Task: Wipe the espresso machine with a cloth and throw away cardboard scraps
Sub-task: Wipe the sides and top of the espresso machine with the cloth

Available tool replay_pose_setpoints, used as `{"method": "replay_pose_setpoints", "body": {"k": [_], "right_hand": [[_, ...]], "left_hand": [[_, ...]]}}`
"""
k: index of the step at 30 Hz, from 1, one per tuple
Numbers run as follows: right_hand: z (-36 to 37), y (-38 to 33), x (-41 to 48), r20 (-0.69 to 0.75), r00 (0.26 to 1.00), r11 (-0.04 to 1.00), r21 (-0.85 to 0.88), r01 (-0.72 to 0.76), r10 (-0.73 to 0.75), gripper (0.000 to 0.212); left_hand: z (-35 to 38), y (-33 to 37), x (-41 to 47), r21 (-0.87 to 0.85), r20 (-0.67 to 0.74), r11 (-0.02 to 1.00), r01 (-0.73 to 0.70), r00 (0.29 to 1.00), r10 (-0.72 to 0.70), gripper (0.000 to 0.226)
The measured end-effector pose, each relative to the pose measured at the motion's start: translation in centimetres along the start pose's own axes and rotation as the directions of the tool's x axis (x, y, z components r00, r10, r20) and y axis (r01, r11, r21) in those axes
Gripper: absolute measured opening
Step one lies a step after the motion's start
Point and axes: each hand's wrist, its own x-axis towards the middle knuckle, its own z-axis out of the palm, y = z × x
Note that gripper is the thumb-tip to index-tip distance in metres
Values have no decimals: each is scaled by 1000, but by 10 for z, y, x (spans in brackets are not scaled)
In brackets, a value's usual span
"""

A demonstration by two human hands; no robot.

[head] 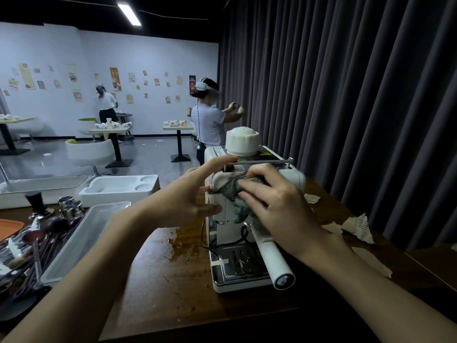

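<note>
Both touch espresso machine [242, 268]: R hand [274, 201] presses cloth [232, 191] flat-fingered (L hand [188, 196] open, fingertips on side).

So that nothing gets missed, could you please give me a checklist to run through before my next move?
1. Cloth under right hand, pressed on espresso machine front: ok.
2. Left hand steadying the machine's left side: ok.
3. Cardboard scraps thrown away: not ok, they lie on the table right of the machine.
4. Bin within reach: cannot tell.
5. Table by the machine clean: not ok, stained patch on its left.
</note>
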Motion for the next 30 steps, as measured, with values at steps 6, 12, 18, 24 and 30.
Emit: {"method": "replay_pose_setpoints", "body": {"k": [6,12,18,24,30], "right_hand": [[-27,34,-15,-114,981,988,30,-152,154,22],[-9,5,0,-48,995,995,37,-88,90,18],[3,-2,-1,16,1000,999,42,3,-4,12],[-22,35,-33,-114,988,994,-28,-105,101,11],[-4,6,-25,23,998,998,-23,-66,66,11]], "left_hand": [[1,2,3,-35,9,998,45,999,-45,94],[0,8,-2,-72,5,997,24,1000,-23,93],[0,10,-3,-55,10,998,-11,1000,11,93],[1,13,-4,-39,-11,999,-28,1000,28,93],[1,12,-5,-94,-39,996,-4,999,1,73]]}}
